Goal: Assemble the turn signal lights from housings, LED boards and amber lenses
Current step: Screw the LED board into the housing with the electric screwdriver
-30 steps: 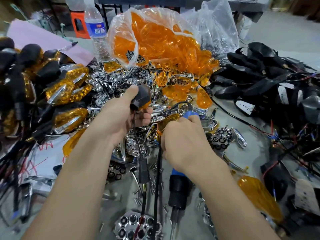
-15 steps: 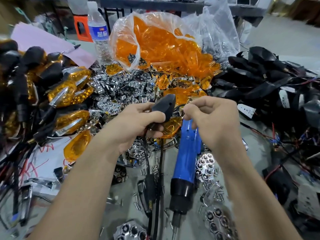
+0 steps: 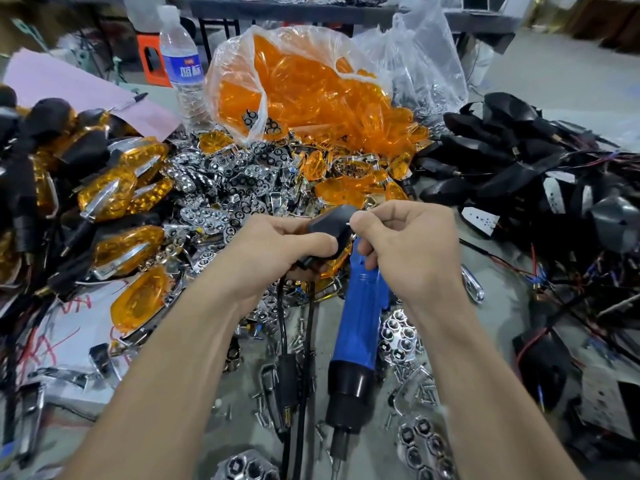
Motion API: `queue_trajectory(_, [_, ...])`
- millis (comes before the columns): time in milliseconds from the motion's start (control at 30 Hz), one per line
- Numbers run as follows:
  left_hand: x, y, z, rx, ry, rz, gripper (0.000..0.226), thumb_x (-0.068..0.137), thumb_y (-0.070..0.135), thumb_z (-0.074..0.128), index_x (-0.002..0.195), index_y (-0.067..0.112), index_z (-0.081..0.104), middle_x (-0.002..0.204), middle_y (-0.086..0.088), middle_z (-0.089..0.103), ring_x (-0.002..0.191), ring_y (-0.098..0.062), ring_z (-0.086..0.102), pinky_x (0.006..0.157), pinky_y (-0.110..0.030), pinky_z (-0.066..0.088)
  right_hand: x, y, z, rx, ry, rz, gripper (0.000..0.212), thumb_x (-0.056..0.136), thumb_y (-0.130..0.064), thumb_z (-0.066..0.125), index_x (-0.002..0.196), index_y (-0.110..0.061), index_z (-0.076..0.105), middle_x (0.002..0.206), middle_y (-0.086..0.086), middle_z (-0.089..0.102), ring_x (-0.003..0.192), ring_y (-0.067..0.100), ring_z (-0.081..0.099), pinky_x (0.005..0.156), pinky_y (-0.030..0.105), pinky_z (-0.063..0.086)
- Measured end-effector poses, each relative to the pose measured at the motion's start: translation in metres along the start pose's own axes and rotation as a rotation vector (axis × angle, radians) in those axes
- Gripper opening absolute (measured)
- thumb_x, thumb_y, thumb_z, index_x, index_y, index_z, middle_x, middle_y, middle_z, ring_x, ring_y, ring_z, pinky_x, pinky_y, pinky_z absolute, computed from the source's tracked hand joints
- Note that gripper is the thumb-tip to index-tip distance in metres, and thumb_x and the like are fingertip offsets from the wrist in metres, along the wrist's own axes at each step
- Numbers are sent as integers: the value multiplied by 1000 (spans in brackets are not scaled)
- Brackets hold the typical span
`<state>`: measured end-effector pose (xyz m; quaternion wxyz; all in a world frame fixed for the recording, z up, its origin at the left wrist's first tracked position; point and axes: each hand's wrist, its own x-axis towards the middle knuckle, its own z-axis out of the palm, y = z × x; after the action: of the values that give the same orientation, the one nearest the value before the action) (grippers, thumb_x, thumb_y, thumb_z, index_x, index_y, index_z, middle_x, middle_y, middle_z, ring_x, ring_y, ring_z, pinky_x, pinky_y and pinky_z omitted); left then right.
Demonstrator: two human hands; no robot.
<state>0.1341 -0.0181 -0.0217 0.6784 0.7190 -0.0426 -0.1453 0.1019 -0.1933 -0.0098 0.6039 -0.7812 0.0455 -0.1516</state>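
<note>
Since a moment ago the gap has closed: your left hand curls round the black housing, held over the heap of chrome reflectors, and your right hand meets its tip, thumb and forefinger pinched together there, lower fingers hooking the blue screwdriver.

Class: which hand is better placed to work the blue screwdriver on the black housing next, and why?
Probably the right hand: its lower fingers curl round the blue screwdriver, beside the black housing. The left hand is occupied gripping that housing.
</note>
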Motion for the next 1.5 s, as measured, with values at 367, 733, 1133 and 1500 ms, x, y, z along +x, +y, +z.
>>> queue_trajectory(367, [-1, 1, 1, 13, -36, 6, 21, 67, 23, 84, 87, 17, 84, 74, -9, 73, 66, -17, 69, 62, -25, 59, 2, 6, -2, 59, -6, 41, 27, 89, -19, 81, 62, -17, 73, 55, 4, 68, 43, 14, 57, 48, 23, 48])
queue_trajectory(733, [1, 3, 0, -175, -6, -56, 16, 91, 16, 75, 98, 2, 76, 85, -18, 78, 69, -20, 74, 60, -24, 60, 8, 7, -9, 56, 45, 133, 65, 101, -57, 54, 53, -15, 67, 48, 5, 56, 42, 16, 45, 50, 33, 43])
queue_trajectory(1133, [1, 8, -11, -471, 83, -73, 24, 104, 21, 47, 123, 8, 55, 85, -12, 68, 59, -14, 58, 51, -25, 52, -54, -11, -9, -959, -167, 238, 59, 87, -82, 44, 111, -29, 54, 91, -4, 65, 83, 22, 63, 73, 39, 48])
queue_trajectory(1500, [-6, 17, -24, -340, 22, -47, 18, 102, 26, 40, 99, 11, 49, 68, -5, 57, 50, -12, 44, 35, -17, 30, -41, -19, 3, -571, -21, 439, 38, 72, -53, 73, 71, -18, 60, 65, -2, 61, 54, 17, 54, 52, 27, 41])
